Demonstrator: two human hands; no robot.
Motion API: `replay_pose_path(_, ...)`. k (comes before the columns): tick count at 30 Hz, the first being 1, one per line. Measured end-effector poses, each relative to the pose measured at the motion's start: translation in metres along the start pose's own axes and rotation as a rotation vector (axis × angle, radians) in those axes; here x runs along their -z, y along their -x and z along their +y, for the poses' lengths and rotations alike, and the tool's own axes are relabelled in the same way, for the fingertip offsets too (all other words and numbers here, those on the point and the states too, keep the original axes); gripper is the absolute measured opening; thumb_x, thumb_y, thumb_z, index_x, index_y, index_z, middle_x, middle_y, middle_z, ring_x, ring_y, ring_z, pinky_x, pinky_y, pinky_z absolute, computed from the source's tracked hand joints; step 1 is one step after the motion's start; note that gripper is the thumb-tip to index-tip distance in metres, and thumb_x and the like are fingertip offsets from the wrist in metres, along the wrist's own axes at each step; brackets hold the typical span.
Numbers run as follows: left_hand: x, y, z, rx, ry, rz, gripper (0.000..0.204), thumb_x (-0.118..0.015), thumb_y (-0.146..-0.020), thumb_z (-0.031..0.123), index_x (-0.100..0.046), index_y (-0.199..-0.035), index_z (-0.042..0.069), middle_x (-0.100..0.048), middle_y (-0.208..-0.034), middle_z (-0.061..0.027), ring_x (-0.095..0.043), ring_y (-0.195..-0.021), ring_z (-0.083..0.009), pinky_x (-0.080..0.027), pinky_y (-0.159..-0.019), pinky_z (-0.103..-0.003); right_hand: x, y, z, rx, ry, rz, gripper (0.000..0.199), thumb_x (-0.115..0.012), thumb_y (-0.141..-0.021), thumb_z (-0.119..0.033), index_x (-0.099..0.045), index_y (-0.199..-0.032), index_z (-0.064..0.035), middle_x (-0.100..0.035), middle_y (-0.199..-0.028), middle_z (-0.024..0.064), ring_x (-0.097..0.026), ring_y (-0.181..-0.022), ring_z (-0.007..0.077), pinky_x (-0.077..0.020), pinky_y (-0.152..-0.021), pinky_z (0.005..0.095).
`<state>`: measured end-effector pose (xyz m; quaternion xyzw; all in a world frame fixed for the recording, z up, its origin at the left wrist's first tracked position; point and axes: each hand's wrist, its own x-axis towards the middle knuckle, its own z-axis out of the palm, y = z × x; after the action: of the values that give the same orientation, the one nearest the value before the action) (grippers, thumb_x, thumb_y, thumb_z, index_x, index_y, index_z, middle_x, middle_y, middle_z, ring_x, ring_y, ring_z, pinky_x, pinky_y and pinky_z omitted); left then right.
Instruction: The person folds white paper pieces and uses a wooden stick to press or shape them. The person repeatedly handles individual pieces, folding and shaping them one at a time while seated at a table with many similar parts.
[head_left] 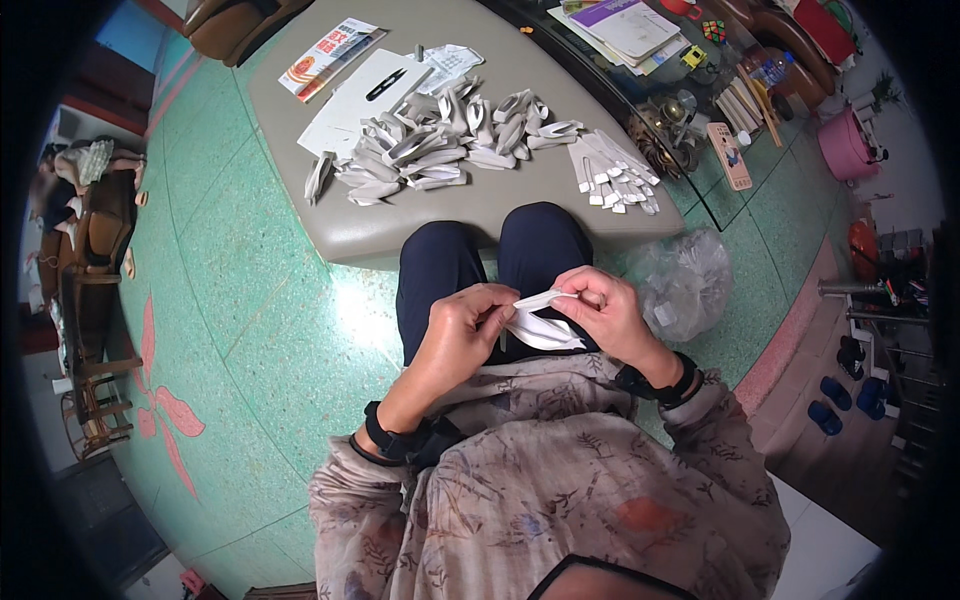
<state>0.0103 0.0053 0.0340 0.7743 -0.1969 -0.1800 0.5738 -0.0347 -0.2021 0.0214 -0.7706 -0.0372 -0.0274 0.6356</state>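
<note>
Above my lap, a white folded paper piece (545, 332) is stretched between my two hands, its middle gaping open like a boat. My left hand (468, 322) pinches its left end between thumb and fingers. The upper right edge is gripped by my right hand (606, 308), also in a pinch. Beyond my knees, a heap of similar folded paper pieces (405, 150) covers the middle of a grey padded bench (280, 130). Narrow flat folded paper strips (615, 175) lie in overlapping rows at the bench's right end.
White sheets (340, 115) with a black pen-like tool (385, 84) and a booklet (330, 58) lie at the bench's far left. A clear plastic bag (685, 285) sits right of my knees. A glass table holds a phone (729, 156) and clutter. Two people sit far left.
</note>
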Motion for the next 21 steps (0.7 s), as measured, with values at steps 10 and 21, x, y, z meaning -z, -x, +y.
replay_pose_path(10,-0.003,0.0,-0.001,-0.138,-0.126,0.118,0.011,-0.063,-0.085,0.004,-0.067,-0.093,-0.002,-0.065,-0.085,-0.0107,-0.061,-0.074,-0.0199,-0.048,-0.067,-0.027,-0.005,-0.006,-0.014,-0.006,0.025,0.001,0.008,-0.061,-0.084,0.004,-0.056,-0.079,0.002,-0.063,-0.093,0.0095,-0.052,-0.07,0.0038,-0.0442,-0.06,0.0189)
replay_pose_path(21,-0.007,-0.002,-0.011,-0.016,0.123,0.138,0.011,-0.066,-0.083,0.006,-0.068,-0.092,0.0,-0.059,-0.075,-0.0057,-0.054,-0.069,-0.0138,-0.042,-0.059,-0.024,-0.023,-0.005,-0.012,-0.104,-0.067,0.124,0.012,-0.065,-0.082,-0.004,-0.056,-0.076,0.0016,-0.067,-0.083,0.0092,-0.057,-0.067,0.0087,-0.047,-0.06,0.0241)
